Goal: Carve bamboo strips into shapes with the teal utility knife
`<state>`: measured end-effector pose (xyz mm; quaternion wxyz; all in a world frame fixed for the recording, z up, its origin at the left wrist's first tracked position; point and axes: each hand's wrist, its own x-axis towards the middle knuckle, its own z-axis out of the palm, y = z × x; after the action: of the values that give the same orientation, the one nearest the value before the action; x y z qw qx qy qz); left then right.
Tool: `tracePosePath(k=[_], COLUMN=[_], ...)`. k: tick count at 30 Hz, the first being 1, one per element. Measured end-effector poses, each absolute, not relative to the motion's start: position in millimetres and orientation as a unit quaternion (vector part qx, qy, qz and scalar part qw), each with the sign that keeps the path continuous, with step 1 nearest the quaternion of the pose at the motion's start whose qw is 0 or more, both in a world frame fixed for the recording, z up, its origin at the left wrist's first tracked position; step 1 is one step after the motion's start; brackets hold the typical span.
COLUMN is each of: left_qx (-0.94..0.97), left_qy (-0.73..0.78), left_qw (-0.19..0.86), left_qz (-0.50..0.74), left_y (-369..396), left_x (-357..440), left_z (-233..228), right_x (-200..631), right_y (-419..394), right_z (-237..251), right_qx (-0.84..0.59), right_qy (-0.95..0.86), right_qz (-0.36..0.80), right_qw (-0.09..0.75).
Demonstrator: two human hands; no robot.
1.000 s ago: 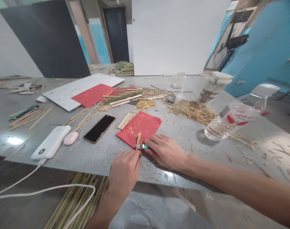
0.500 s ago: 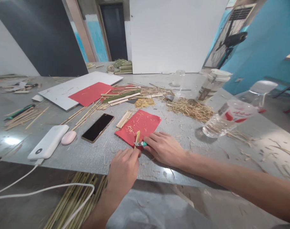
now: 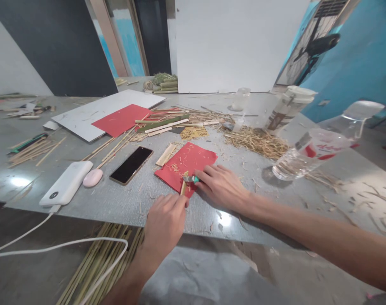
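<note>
My left hand [image 3: 167, 216] is closed on the near end of a short, pale yellow-green strip, which looks like split bamboo [image 3: 183, 187]. The strip points away from me over a red sheet [image 3: 194, 159] strewn with thin shavings. In my right hand [image 3: 223, 188] is a utility knife [image 3: 195, 179] with a teal handle, its fingers wrapped round it. The knife's blade lies across the far part of the strip, pointing left. Most of the handle is hidden by my fingers.
Left of the sheet lie a phone [image 3: 131, 165], a pink case [image 3: 93, 178] and a white power bank [image 3: 67, 183] with a cable. A water bottle [image 3: 307, 154] stands at the right, near a heap of dry shavings [image 3: 259, 143]. Bamboo strips [image 3: 167, 126] are piled behind.
The knife in my right hand has slid away from me along the strip, from close by my left fingers toward its far end. My left hand keeps its hold. The view has shifted slightly.
</note>
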<state>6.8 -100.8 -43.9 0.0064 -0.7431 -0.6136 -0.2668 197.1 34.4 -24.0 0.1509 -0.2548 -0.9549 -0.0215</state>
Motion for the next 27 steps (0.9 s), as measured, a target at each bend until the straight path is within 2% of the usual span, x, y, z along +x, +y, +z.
tracePosePath(k=[13, 27], left_qx=[-0.728, -0.744], left_qy=[-0.627, -0.617], left_qw=[0.039, 0.012], left_qz=[-0.276, -0.256], left_y=[-101, -101], left_x=[10, 7], left_z=[-50, -46], right_x=[201, 199], right_y=[19, 30], right_z=[-18, -23], right_qx=[-0.201, -0.238], right_qy=[-0.971, -0.961], right_qz=[0.008, -0.002], right_qw=[0.13, 0.139])
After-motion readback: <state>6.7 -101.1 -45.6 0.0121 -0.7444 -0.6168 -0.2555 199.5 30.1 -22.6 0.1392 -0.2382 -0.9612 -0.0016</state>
